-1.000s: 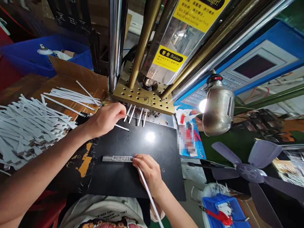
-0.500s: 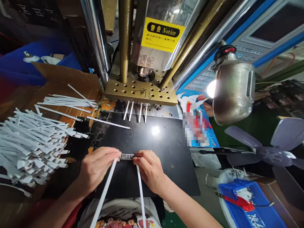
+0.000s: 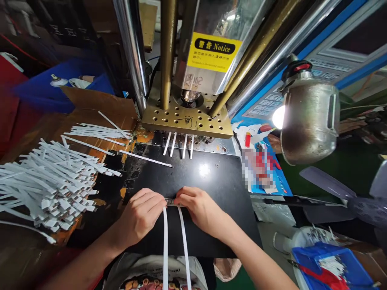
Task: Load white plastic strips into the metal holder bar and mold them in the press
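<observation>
A small slotted metal bar (image 3: 170, 202) sits between my fingertips, low over the black worktop. My left hand (image 3: 143, 213) is closed, pinching the bar's left end. At the other end, the fingers of my right hand (image 3: 198, 205) pinch the bar too. One white flat cable (image 3: 165, 245) runs from beside the left fingertips down toward my shirt. A second white flat cable (image 3: 185, 249) comes out under the right fingertips. My fingers cover the upper ends of both cables and most of the bar.
Ahead stands a press with a drilled brass plate (image 3: 187, 125); several white strips (image 3: 184, 146) stick out below it. A large pile of white cables (image 3: 57, 185) lies left. One loose cable (image 3: 145, 158) rests on the worktop (image 3: 223, 193). A lamp (image 3: 310, 121) and fan (image 3: 359, 205) are right.
My hands have come closer together along the bar, so less of it shows. The left cable has swung from slanted to nearly straight. The whole view has shifted slightly.
</observation>
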`<state>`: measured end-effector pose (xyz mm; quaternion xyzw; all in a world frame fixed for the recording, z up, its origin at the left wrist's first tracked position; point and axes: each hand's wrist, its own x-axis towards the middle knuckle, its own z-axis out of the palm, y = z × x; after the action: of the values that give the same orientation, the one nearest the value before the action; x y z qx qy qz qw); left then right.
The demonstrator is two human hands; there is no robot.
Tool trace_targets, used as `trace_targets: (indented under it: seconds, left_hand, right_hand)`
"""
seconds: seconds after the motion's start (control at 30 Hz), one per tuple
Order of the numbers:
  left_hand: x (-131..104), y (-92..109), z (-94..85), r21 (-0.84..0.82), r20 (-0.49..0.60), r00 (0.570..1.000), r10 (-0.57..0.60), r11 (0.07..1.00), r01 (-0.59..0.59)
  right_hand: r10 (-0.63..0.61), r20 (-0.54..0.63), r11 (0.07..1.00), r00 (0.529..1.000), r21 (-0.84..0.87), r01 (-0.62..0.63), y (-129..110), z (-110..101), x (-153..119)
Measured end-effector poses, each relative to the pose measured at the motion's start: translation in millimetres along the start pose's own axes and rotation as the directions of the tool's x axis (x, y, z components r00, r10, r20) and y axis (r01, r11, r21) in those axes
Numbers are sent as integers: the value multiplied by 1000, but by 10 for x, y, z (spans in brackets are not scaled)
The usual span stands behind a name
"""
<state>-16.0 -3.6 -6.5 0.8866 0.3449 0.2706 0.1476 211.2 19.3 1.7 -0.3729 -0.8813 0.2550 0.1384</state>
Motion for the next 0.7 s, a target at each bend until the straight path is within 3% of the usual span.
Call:
trace_targets:
  seconds: [0.1,0.2,0.27,0.33,0.43,0.5,0.6,0.7]
  left_hand:
    - [8,42,-4,16,52,998,-37,999,37]
    - [80,-47,-174,83,187,980,-65,995,50]
    - [152,-274,-408,204,256,959,-125,976,73]
    - [208,-638,-705,367,264,937,-231,922,124]
    - [239,-1269,-1108,440,231,922,-312,878,187]
    - [242,-1609,-1247,408,265,919,-290,898,166]
    - [245,-1921,-1258,309,305,928,-212,944,114]
    - [228,-2091,-1186,223,305,941,-148,972,81]
  right_hand:
    - [57,23,995,998,-82,-55,119,-153,374]
    - [168,3,944,986,-287,-160,134,-170,797]
    - [190,39,881,981,-447,-153,91,-131,981]
    - [173,63,825,983,-555,-109,57,-83,1035]
    - [172,21,797,985,-590,-127,95,-43,885]
    - [219,-56,819,974,-531,-215,163,-50,659]
    - [264,-230,902,937,-284,-324,215,-62,219]
    - [210,-384,975,899,20,-219,139,13,-163]
